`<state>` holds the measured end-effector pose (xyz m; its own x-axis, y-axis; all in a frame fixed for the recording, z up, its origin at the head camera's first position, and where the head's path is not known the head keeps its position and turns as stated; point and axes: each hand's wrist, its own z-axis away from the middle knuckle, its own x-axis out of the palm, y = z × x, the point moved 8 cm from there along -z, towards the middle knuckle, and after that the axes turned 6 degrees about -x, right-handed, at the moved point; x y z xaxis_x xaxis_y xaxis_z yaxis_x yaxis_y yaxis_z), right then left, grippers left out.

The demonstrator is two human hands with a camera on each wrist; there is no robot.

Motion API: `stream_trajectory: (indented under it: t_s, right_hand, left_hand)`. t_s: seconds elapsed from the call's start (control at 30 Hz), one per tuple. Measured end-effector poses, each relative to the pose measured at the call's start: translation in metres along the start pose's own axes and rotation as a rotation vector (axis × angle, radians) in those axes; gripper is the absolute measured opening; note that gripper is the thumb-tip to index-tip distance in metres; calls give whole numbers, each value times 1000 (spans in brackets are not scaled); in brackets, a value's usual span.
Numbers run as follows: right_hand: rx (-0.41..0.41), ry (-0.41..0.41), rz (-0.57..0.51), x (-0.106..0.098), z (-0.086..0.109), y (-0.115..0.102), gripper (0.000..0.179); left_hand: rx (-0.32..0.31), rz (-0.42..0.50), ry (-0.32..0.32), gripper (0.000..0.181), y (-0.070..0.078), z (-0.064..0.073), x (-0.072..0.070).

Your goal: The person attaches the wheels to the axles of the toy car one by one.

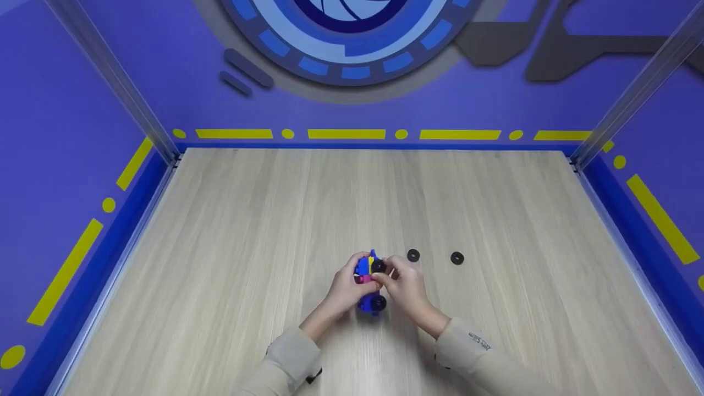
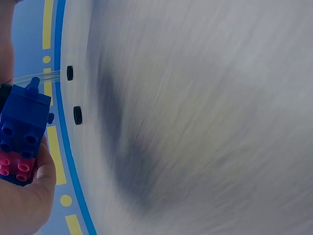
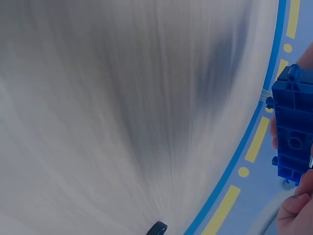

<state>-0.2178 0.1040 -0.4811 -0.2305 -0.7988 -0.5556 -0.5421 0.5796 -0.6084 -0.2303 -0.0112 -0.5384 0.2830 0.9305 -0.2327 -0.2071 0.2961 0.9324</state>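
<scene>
A toy car [image 1: 363, 301] of blue, pink and yellow building blocks is held just above the table. My left hand [image 1: 347, 286] grips its left side, with the thumb across the pink block [image 2: 18, 166]. Two black wheels show on its right side, one near the far end and one near the close end [image 1: 378, 303]. The thumb and forefinger of my right hand [image 1: 407, 283] pinch the far wheel [image 1: 378, 266]. The right wrist view shows the car's blue underside [image 3: 293, 122]. Its opposite side is mostly hidden by my left hand.
Two loose black tyres lie on the wooden table [image 1: 247, 231] beyond my right hand, a nearer one [image 1: 413, 255] and another [image 1: 457, 258] farther right. Blue-purple panels [image 1: 352, 115] with yellow marks wall the table at the back and both sides.
</scene>
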Motion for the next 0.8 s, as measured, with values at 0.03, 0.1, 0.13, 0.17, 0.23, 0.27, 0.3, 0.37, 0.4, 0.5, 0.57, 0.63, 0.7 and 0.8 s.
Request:
stream_trajectory:
  t_s: [0.03,0.1,0.13,0.17,0.23,0.27,0.3,0.37,0.4,0.5,0.57,0.63,0.7,0.8]
  right_hand:
    - [-5,3,3,0,0,0,19]
    - [-20,13,7,-1,-1,-1,20]
    - [-26,19,10,-1,-1,-1,20]
    - [-31,22,13,-1,-1,-2,20]
    - [-30,25,16,-1,-2,-2,20]
    - [-27,22,17,-1,-1,-1,19]
    - [-20,19,17,-1,-1,-1,19]
    - [6,11,12,0,-1,1,18]
    - [22,8,4,1,-1,2,17]
    - [74,-3,-10,2,0,5,17]
    - [103,-7,-19,3,0,6,16]
    - [122,-10,-19,3,1,7,16]
    - [132,-8,-21,3,1,7,17]
    - [135,3,-17,3,2,7,18]
  left_hand:
    - [5,4,-1,63,2,1,0]
    - [10,3,0,63,6,3,-1]
    - [15,3,0,63,10,6,-2]
    - [20,1,1,62,14,8,-3]
    - [26,1,1,62,19,12,-4]
    - [20,-1,2,62,19,12,-4]
    - [16,-5,5,62,18,12,-4]
    - [8,-14,11,62,13,8,-3]
    - [6,-17,15,62,9,6,-3]
    - [3,-26,26,63,1,1,-2]
    - [2,-20,26,64,-1,0,-2]
    - [1,-18,26,64,-1,0,-2]
    - [-4,-15,26,64,-1,0,-2]
    - [0,-19,28,63,0,1,-2]
